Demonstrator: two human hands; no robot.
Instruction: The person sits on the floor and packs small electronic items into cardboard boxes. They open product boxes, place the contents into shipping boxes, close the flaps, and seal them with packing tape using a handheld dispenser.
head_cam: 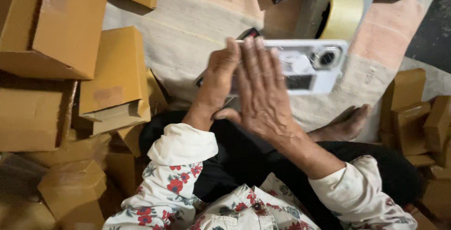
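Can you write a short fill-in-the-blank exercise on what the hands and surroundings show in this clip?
1. Both hands, left hand and right hand, press on a flat ____ package.
2. The roll in the tape dispenser is pale ____.
3. Stacked at the person's left are brown cardboard ____.

Missing words: white; yellow; boxes

Cardboard boxes (61,28) crowd left; mat (188,28) ahead open; tape dispenser (343,9) probably blocks far side.
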